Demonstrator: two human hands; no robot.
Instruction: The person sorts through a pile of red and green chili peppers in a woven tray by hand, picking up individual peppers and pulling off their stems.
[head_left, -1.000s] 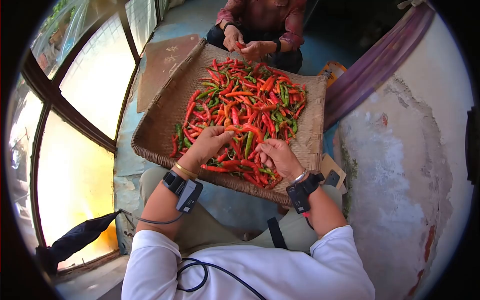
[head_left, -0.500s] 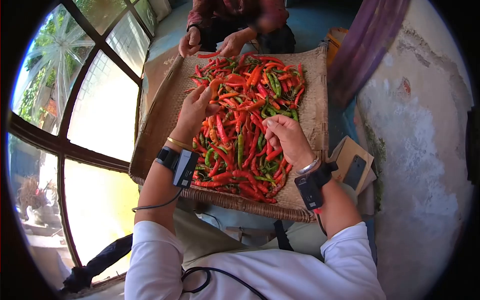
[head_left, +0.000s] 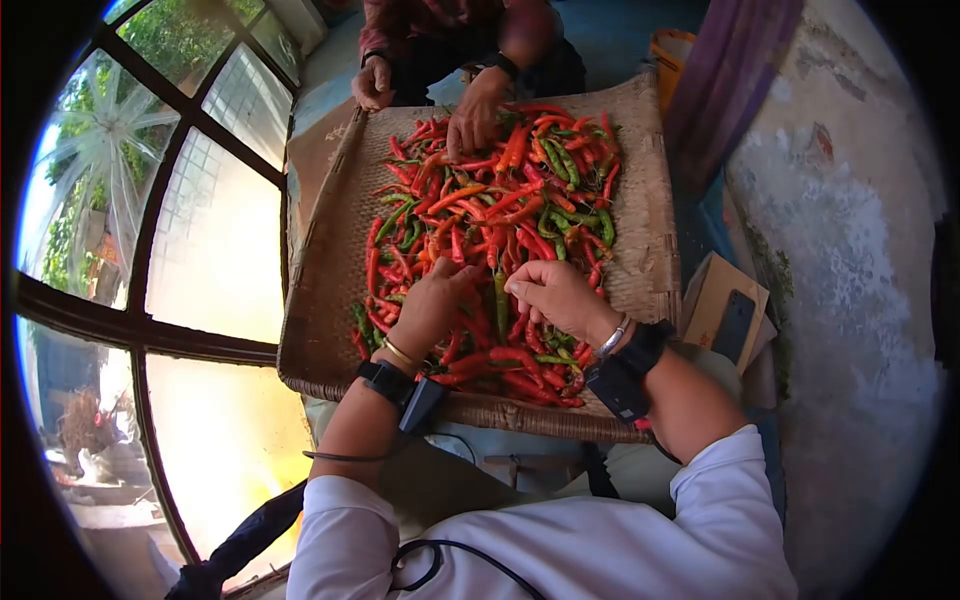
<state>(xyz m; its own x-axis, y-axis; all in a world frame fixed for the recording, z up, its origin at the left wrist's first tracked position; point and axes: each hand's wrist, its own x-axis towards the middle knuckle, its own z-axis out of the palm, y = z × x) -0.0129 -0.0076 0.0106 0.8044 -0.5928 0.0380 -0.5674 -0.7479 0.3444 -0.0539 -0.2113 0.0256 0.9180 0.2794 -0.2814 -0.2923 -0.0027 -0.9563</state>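
Note:
Red, orange and green chili peppers (head_left: 500, 215) lie heaped in a shallow woven basket (head_left: 640, 220). My left hand (head_left: 432, 308) is low over the near part of the heap, back upward, its fingers curled down among the peppers; what they grip is hidden. Beside it on the right, my right hand (head_left: 568, 298) is closed in a pinch, thumb against forefinger, just above a long green chili pepper (head_left: 501, 305). Anything between those fingertips is too small to make out. A small gap separates the two hands.
Across the basket a person sits with one hand (head_left: 474, 118) in the far peppers and the other hand (head_left: 372, 84) at the far left corner. A cardboard box (head_left: 703, 300) with a phone (head_left: 735, 325) on it stands right. Window panes (head_left: 215, 260) line the left.
My left hand has come down and nearer from the far heap, where an orange-red pepper was at its fingertips. My right hand shifted slightly nearer. The other person's hand reached into the peppers.

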